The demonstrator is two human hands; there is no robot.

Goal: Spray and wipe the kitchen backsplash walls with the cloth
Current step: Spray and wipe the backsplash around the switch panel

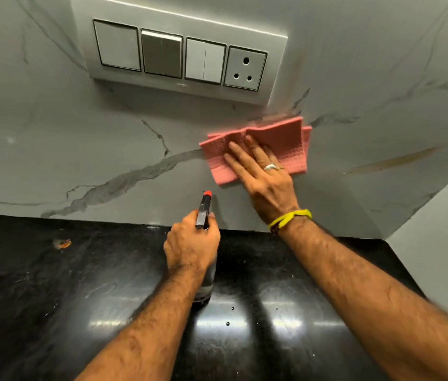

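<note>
Right hand (261, 171) lies flat, fingers spread, palm pressing the folded pink cloth (272, 141) against the wall (80, 149). Spread fingers likely give even pressure over the whole pad; the fold gives thickness.

Cloth sits at 5 o'clock off the switch plate (181, 53), just below its lower right corner and not touching it. Probably kept clear of the socket (245, 68) so moisture stays out.

Left hand (192, 243) is wrapped tight around the spray bottle (203, 210), at 7 o'clock from the cloth. Nozzle points up at the wall and the bottle's base looks close to the tabletop (52, 298); contact can't be told. Held ready so the next spray needs no regrip.

Brownish streak (393, 160) at 3 o'clock from the cloth, well apart, looks unwiped. Likely the next patch.
</note>
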